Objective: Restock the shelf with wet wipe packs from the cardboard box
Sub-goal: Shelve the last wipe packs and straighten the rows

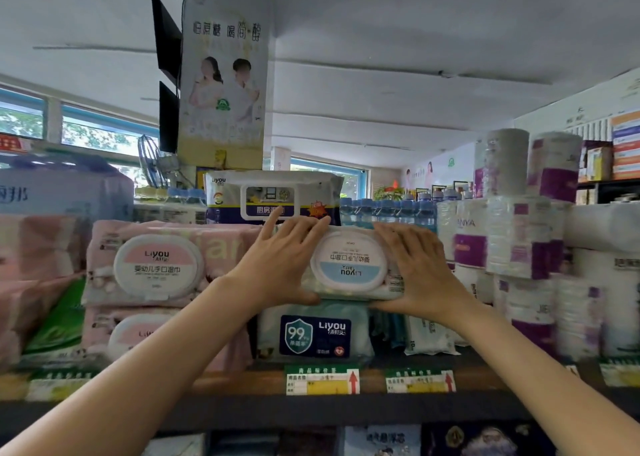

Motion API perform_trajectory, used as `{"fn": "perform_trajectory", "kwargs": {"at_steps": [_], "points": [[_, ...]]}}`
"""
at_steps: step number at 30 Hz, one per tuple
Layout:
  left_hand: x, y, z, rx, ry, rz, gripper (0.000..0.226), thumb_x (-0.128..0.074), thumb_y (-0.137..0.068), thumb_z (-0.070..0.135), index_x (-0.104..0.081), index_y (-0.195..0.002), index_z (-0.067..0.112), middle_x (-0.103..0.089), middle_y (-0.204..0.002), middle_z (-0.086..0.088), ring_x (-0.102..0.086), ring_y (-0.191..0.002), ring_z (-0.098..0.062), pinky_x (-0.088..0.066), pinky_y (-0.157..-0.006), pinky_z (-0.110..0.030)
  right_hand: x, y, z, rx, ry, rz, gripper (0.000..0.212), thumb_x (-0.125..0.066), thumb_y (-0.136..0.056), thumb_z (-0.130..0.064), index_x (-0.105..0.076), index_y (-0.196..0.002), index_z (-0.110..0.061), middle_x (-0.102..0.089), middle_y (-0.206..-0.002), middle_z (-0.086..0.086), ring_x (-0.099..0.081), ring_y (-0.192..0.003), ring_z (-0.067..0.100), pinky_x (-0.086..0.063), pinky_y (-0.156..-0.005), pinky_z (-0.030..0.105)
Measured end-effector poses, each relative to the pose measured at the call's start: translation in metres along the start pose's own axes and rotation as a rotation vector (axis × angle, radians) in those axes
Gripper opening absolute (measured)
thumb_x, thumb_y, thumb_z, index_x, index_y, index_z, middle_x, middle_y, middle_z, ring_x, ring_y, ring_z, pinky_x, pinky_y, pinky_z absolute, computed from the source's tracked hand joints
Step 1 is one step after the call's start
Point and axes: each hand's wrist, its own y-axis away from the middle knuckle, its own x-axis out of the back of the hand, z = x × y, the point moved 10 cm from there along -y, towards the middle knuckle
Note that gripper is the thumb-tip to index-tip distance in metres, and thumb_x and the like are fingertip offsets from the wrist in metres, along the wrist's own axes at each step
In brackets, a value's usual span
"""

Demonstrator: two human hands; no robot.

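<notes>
The blue-lid wet wipe pack (349, 265) sits between the two hands, upside down, resting on the "99" wipe pack (315, 332) directly below them on the shelf (242, 379). The left hand (277, 265) and right hand (415, 268) clasp its short ends, fingers spread over the top edge and thumbs under the bottom edge. Judged soft-walled, moderately heavy and slick-filmed; only the lid is rigid. Hold it by both ends, never the lid flap.
</notes>
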Motion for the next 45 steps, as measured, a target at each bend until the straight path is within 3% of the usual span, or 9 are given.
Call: {"fn": "perform_trajectory", "kwargs": {"at_steps": [10, 14, 18, 25, 33, 36, 39, 42, 45], "points": [[0.036, -0.026, 0.015, 0.057, 0.192, 0.296, 0.113, -0.07, -0.067, 0.052, 0.001, -0.148, 0.019, -0.031, -0.14, -0.009, -0.033, -0.124, -0.031, -0.033, -0.104, -0.052, 0.079, -0.037, -0.027, 0.183, 0.246, 0.289, 0.089, -0.056, -0.058, -0.068, -0.04, -0.128, -0.015, -0.042, -0.123, 0.01, -0.032, -0.111, 0.026, -0.034, -0.1, 0.059], [0.055, -0.02, -0.035, 0.483, 0.913, 0.572, 0.11, -0.078, -0.061, 0.045, -0.012, -0.146, 0.019, -0.035, -0.136, -0.008, -0.038, -0.122, -0.028, -0.038, -0.102, -0.048, 0.131, -0.018, -0.007, -0.249, -0.171, 0.612, 0.07, -0.064, -0.077, -0.026, -0.03, -0.137, -0.014, -0.025, -0.138, 0.012, -0.031, -0.124, 0.023, -0.04, -0.104, 0.043], [0.024, -0.018, -0.046, 0.882, 1.733, 0.661, 0.116, -0.079, -0.034, 0.06, -0.039, -0.132, 0.013, -0.056, -0.121, -0.011, -0.059, -0.108, -0.028, -0.051, -0.093, -0.045, 0.073, -0.012, -0.074, -0.155, -0.111, 0.321, 0.096, -0.073, -0.075, -0.031, -0.005, -0.143, -0.026, -0.025, -0.147, 0.008, -0.028, -0.136, 0.028, -0.036, -0.109, 0.048], [0.015, -0.002, -0.012, 0.749, 2.129, 0.391, 0.054, -0.071, -0.074, 0.04, -0.055, -0.117, 0.012, -0.068, -0.107, -0.012, -0.066, -0.097, -0.026, -0.057, -0.077, -0.036, 0.086, -0.033, -0.053, -0.163, 0.119, 0.409, 0.106, -0.077, -0.059, -0.054, -0.019, -0.143, -0.027, -0.031, -0.141, 0.013, -0.036, -0.126, 0.035, -0.045, -0.093, 0.052], [-0.046, 0.045, 0.029, 0.859, 2.29, -0.24, 0.035, -0.042, -0.097, 0.033, -0.048, -0.116, 0.004, -0.061, -0.11, -0.028, -0.066, -0.089, -0.032, -0.059, -0.067, -0.032, 0.008, -0.029, -0.004, -0.09, -0.24, -0.338, 0.113, -0.082, -0.051, -0.054, -0.021, -0.145, -0.036, -0.034, -0.144, -0.004, -0.033, -0.132, 0.018, -0.032, -0.11, 0.04], [-0.063, 0.054, 0.021, 0.846, 1.951, -0.41, 0.031, -0.039, -0.099, 0.029, -0.055, -0.094, 0.002, -0.07, -0.078, -0.018, -0.07, -0.065, -0.021, -0.058, -0.057, -0.024, -0.005, -0.02, 0.007, -0.143, -0.271, -0.315, 0.109, -0.078, -0.057, -0.056, -0.015, -0.145, -0.042, -0.026, -0.15, -0.007, -0.024, -0.138, 0.019, -0.029, -0.112, 0.044], [-0.036, 0.046, -0.02, 0.638, 1.267, -0.167, 0.026, -0.053, -0.093, 0.021, -0.064, -0.073, 0.008, -0.067, -0.054, 0.001, -0.064, -0.048, -0.008, -0.053, -0.05, -0.017, 0.0, -0.018, -0.007, -0.054, -0.009, -0.335, 0.111, -0.07, -0.063, -0.062, -0.004, -0.148, -0.034, -0.016, -0.151, -0.006, -0.014, -0.139, 0.019, -0.018, -0.115, 0.041], [0.039, 0.034, -0.031, 0.322, 0.717, 0.269, 0.02, -0.062, -0.086, 0.032, -0.061, -0.1, 0.018, -0.067, -0.089, 0.006, -0.063, -0.076, -0.004, -0.053, -0.075, -0.021, -0.003, -0.013, -0.04, 0.07, 0.141, -0.215, 0.116, -0.071, -0.062, -0.06, 0.009, -0.141, -0.031, -0.02, -0.146, 0.002, -0.021, -0.134, 0.024, -0.019, -0.112, 0.044], [0.024, 0.018, -0.004, 0.038, 0.225, 0.009, 0.092, -0.062, -0.076, 0.056, -0.011, -0.147, 0.029, -0.021, -0.152, -0.001, -0.02, -0.14, -0.021, -0.016, -0.118, -0.045, -0.002, -0.01, -0.045, 0.081, 0.134, -0.075, 0.115, -0.077, -0.051, -0.054, -0.005, -0.137, -0.029, -0.041, -0.133, 0.009, -0.04, -0.119, 0.03, -0.032, -0.101, 0.047]]}}
